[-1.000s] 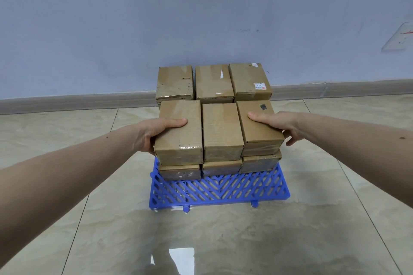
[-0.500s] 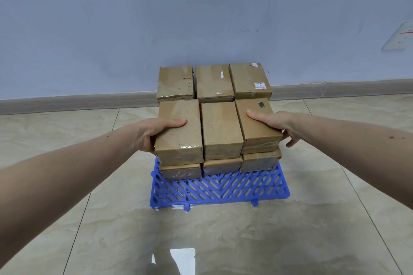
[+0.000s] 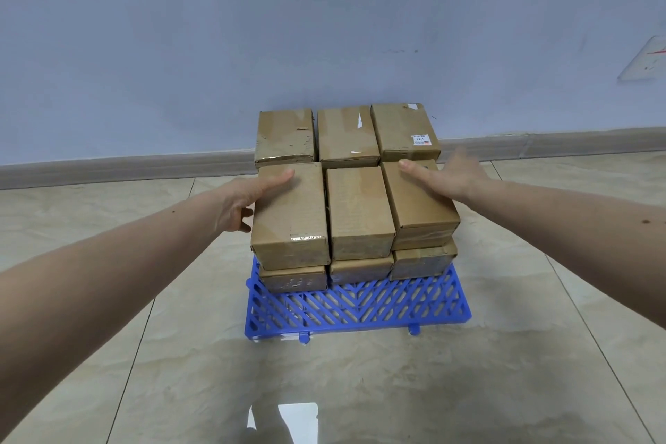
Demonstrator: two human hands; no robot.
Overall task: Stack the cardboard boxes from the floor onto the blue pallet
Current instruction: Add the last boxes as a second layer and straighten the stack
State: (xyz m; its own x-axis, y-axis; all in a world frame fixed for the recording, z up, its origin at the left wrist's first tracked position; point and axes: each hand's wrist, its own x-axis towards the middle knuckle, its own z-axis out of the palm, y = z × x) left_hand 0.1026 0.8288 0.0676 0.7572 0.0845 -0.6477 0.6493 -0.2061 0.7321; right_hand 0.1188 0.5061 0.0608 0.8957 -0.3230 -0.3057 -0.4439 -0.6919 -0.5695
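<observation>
Head view: taped brown cardboard boxes (image 3: 358, 213) on blue pallet (image 3: 360, 310)

Matt brown cardboard boxes (image 3: 358, 207), some with shiny tape, sit on a glossy blue plastic lattice pallet (image 3: 360, 310); the polished stone-look floor tiles (image 3: 360, 389) gleam.

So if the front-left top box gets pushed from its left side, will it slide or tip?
The front-left top box lies flat and wider than tall, so it would probably slide, not tip. Glossy tape at its front edge suggests a fairly slick surface. It touches the middle box, so a push from the left hand would likely move both.
</observation>
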